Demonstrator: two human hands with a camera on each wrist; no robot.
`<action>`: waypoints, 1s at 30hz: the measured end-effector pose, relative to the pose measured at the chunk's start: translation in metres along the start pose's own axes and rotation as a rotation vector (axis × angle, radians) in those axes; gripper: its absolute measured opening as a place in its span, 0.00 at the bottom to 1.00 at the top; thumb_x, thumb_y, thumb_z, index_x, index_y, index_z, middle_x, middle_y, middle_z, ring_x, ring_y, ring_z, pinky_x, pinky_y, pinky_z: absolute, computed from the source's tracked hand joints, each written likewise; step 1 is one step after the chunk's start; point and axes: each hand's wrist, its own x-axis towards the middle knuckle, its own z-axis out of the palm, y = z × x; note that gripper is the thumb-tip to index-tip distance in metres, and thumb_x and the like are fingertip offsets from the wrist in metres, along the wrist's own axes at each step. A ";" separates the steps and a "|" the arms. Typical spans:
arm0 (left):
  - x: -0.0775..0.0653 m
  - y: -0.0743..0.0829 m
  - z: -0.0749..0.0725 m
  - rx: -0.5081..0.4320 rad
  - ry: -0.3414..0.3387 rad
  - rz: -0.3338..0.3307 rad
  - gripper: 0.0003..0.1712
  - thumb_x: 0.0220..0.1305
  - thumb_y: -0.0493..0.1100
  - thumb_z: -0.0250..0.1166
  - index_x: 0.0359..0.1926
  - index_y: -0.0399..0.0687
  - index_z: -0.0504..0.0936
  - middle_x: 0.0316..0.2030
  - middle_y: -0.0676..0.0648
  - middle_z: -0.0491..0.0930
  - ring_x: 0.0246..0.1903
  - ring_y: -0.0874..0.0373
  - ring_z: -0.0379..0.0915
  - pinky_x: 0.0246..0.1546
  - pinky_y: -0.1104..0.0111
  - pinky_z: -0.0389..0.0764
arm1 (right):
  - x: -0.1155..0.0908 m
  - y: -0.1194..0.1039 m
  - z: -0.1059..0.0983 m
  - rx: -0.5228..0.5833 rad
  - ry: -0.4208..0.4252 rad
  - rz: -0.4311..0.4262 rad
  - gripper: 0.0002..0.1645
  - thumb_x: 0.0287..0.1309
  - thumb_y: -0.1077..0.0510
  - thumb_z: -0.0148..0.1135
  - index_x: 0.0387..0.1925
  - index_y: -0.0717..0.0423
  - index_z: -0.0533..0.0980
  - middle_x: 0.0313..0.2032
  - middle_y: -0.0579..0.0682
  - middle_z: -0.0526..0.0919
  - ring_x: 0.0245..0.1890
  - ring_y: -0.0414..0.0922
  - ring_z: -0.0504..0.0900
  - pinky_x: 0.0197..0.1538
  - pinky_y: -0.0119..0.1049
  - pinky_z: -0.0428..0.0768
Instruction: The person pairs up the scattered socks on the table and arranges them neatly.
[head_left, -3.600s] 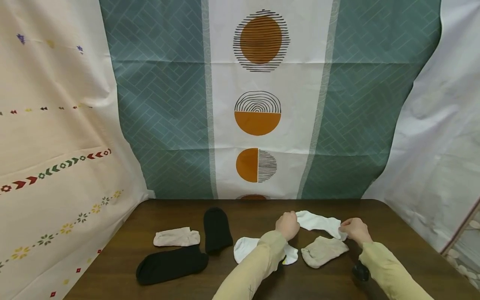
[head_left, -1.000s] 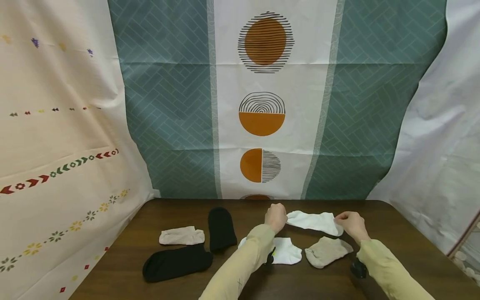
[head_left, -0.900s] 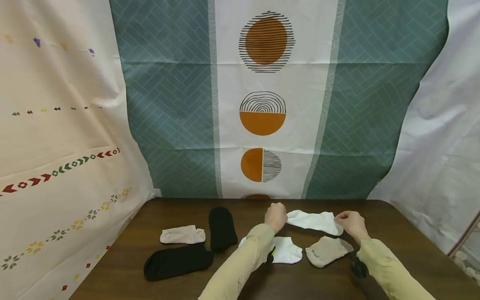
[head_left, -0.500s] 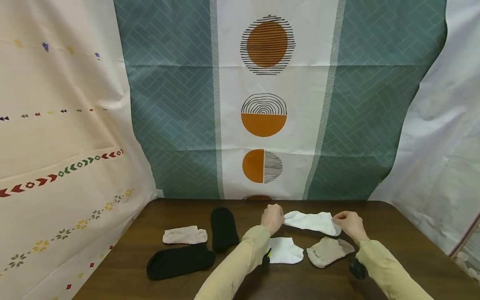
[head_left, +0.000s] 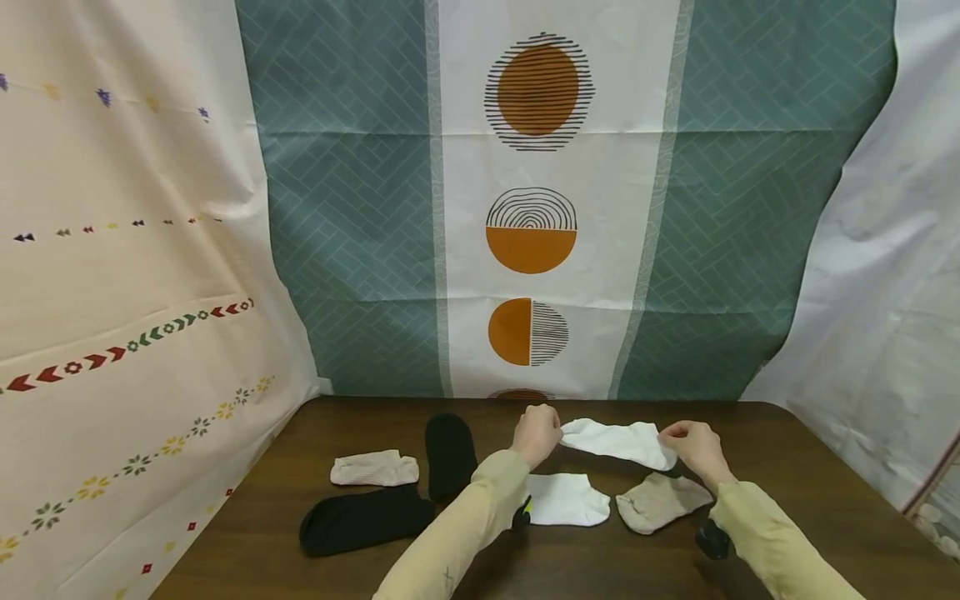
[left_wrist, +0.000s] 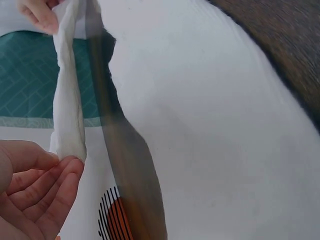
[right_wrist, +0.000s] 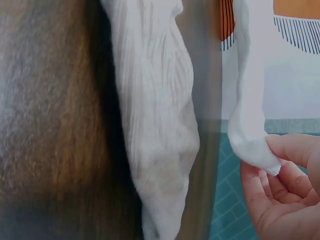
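A white sock (head_left: 617,442) stretches between my two hands at the back of the table. My left hand (head_left: 537,435) pinches its left end between thumb and fingertips, as the left wrist view shows. My right hand (head_left: 696,451) pinches the other end, thumb against fingers in the right wrist view. Below it a second white sock (head_left: 568,500) lies flat, its left part hidden by my left forearm. A beige sock (head_left: 660,502) lies just in front of my right hand, and it appears large in the right wrist view.
On the left of the dark wooden table (head_left: 592,567) lie a light beige sock (head_left: 373,469), an upright-lying black sock (head_left: 450,454) and another black sock (head_left: 363,521). A patterned curtain (head_left: 360,250) hangs behind the table's back edge.
Both hands have drifted left with the white sock held between them, uncovering more of the beige sock. My left forearm now covers the left end of the lower white sock. The view has shifted slightly.
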 end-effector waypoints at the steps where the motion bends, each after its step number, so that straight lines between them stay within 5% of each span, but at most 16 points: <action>1: -0.001 -0.001 -0.001 -0.001 0.001 -0.002 0.07 0.48 0.31 0.63 0.19 0.44 0.79 0.16 0.55 0.70 0.15 0.62 0.63 0.15 0.71 0.66 | 0.000 -0.001 0.001 -0.002 0.001 -0.002 0.10 0.52 0.61 0.60 0.29 0.67 0.78 0.31 0.57 0.78 0.31 0.51 0.71 0.29 0.38 0.67; 30: -0.017 -0.013 -0.035 -0.169 0.013 -0.048 0.04 0.52 0.32 0.62 0.23 0.40 0.80 0.14 0.54 0.72 0.11 0.65 0.67 0.12 0.74 0.67 | -0.003 -0.026 0.022 0.040 -0.031 -0.022 0.08 0.51 0.61 0.61 0.29 0.66 0.78 0.30 0.55 0.78 0.30 0.49 0.70 0.29 0.37 0.67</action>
